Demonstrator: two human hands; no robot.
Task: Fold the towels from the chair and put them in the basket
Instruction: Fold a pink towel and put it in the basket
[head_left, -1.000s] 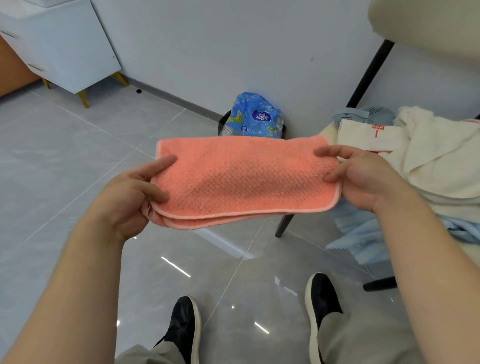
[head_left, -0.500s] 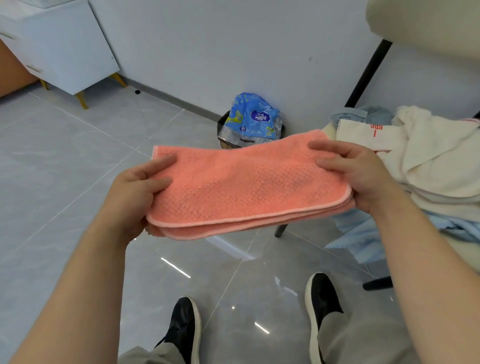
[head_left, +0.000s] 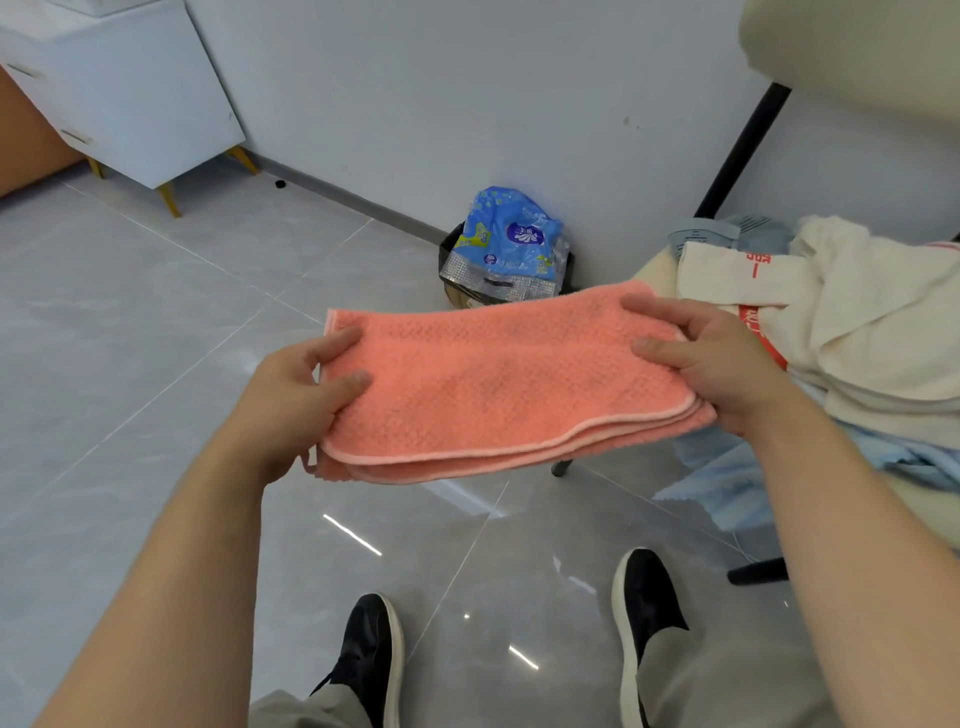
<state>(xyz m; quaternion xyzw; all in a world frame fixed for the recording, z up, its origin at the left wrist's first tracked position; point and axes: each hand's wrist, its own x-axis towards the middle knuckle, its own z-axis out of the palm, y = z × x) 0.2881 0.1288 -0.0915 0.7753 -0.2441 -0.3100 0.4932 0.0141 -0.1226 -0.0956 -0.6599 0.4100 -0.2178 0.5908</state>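
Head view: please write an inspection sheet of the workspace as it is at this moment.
Surface: glossy grey tiled floor.
Job's things: coral towel, folded in layers, held in the air; cream towels and blue cloth heaped on the chair; basket not in view.
Clutter: blue packet in a black bin by the wall.
Grippers: left hand and right hand each grip one towel end.
Cables: nothing seen.
Surroundings: white cabinet, grey wall.
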